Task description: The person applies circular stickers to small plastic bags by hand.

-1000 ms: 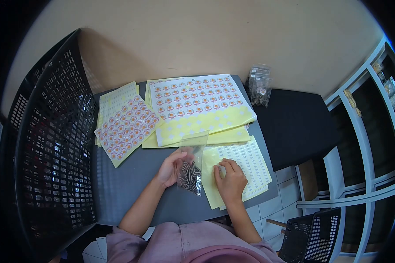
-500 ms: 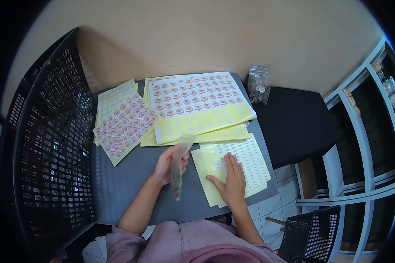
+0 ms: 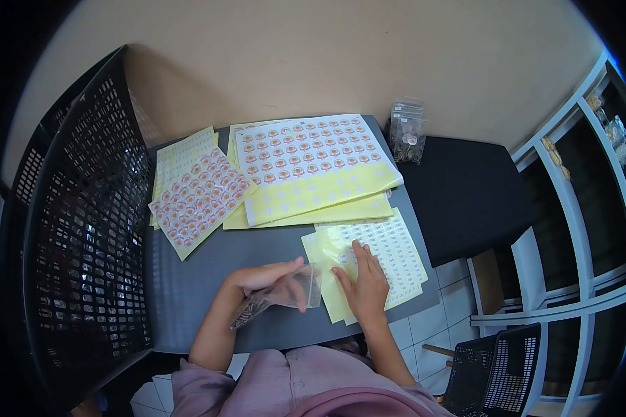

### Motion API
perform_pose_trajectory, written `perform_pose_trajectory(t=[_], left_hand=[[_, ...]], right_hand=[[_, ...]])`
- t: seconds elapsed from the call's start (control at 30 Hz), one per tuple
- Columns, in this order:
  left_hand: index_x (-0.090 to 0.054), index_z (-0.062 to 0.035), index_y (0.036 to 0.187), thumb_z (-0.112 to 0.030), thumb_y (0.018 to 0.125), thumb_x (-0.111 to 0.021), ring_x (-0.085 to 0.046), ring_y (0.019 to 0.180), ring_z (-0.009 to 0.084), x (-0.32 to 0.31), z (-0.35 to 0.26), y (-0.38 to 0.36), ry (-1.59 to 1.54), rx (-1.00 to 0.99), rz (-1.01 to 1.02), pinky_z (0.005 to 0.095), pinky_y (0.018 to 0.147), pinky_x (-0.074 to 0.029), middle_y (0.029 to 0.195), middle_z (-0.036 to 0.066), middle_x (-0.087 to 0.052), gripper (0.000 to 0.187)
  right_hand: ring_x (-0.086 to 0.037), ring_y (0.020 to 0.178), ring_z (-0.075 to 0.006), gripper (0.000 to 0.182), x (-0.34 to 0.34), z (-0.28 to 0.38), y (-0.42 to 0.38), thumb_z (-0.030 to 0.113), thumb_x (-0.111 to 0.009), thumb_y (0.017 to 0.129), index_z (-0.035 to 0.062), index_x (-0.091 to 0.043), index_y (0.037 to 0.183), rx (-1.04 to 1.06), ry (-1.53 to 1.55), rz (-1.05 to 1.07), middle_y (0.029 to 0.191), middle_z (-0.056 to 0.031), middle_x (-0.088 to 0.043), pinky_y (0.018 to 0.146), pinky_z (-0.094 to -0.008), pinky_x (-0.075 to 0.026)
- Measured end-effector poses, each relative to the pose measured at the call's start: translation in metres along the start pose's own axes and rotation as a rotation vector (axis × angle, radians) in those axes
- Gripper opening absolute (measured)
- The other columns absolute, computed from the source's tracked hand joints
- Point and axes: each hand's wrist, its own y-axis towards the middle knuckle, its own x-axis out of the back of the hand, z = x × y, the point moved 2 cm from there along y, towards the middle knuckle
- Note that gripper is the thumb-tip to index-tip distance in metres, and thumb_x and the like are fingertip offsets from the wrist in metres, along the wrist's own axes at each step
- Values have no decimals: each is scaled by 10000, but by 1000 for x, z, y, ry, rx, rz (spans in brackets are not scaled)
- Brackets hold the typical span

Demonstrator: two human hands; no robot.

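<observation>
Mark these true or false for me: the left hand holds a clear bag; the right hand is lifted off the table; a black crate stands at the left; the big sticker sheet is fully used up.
1. The left hand holds a clear plastic bag. True.
2. The right hand is lifted off the table. False: it rests on the small label sheet.
3. A black crate stands at the left. True.
4. The big sticker sheet is fully used up. False: its upper rows still carry stickers.
</observation>
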Motion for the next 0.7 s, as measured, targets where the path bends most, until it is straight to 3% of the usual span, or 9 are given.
perform_pose_trajectory(t=[0.1, 0.3, 0.43, 0.5, 0.53, 0.57, 0.63, 0.67, 0.7], left_hand=[[-237, -70, 1323, -573, 871, -198, -529, 584, 111, -4, -2, 0, 31, 5, 69, 190, 482, -401, 783, 158, -589, 677], [-304, -79, 1291, -530, 883, -275, -499, 570, 75, 19, -4, -19, -79, -176, -126, 193, 496, -408, 741, 87, -564, 610], [-335, -66, 1261, -478, 869, -401, -472, 616, 70, 25, -19, -40, 152, -170, -441, 189, 536, -399, 781, 20, -522, 573], [-371, -40, 1193, -344, 852, -513, -484, 563, 87, 28, -21, -42, 373, -347, -857, 202, 499, -392, 735, 34, -547, 478], [-333, -3, 1212, -289, 780, -622, -511, 664, 143, 27, -22, -41, 389, -409, -968, 247, 590, -424, 837, 89, -544, 593], [-333, -3, 1212, -289, 780, -622, -511, 664, 143, 27, -19, -38, 390, -408, -967, 247, 590, -424, 837, 89, -544, 593], [-291, 1, 1251, -246, 739, -661, -476, 866, 176, 19, -21, -37, 896, -526, -1254, 283, 763, -409, 935, 114, -476, 678], [-283, 7, 1255, -223, 698, -689, -414, 1017, 240, 12, -24, -35, 1024, -524, -1297, 355, 891, -348, 1063, 158, -425, 726], [-283, 7, 1255, -223, 698, -689, -414, 1017, 240, 0, -29, -33, 1024, -526, -1299, 355, 891, -348, 1063, 158, -425, 726]], right_hand=[[-459, 1114, -320, 624, 0, -2, 0, 345, -648, 728, -6, -426, 1194, 18, 1, 0, 1158, -165, -514, 929, -402, -362], [-419, 1152, -328, 720, 9, 8, -3, 398, -680, 674, -11, -417, 1205, 54, -8, 22, 1194, -177, -481, 957, -404, -328], [-413, 1159, -315, 655, 4, 2, -4, 353, -663, 705, 2, -424, 1203, 28, 50, 44, 1199, -181, -475, 964, -400, -318], [-425, 1147, -316, 632, 6, 2, -2, 336, -658, 714, 5, -428, 1202, 16, 66, 40, 1190, -181, -483, 956, -396, -328], [-461, 1103, -322, 595, 9, 1, -1, 304, -657, 721, 0, -444, 1186, -32, 137, 21, 1153, -189, -506, 935, -391, -350], [-497, 1059, -328, 559, 11, 0, -1, 273, -656, 728, -6, -459, 1171, -81, 208, 5, 1116, -196, -529, 913, -385, -372], [-539, 1001, -308, 503, 11, -1, 0, 222, -656, 728, -25, -487, 1132, -136, 296, -9, 1062, -206, -555, 865, -364, -404], [-581, 942, -289, 448, 11, -3, 1, 172, -656, 729, -45, -515, 1094, -189, 384, -24, 1008, -215, -582, 817, -343, -435], [-581, 942, -289, 448, 11, -4, 1, 172, -656, 729, -45, -515, 1094, -186, 384, -25, 1008, -215, -582, 817, -343, -435]])
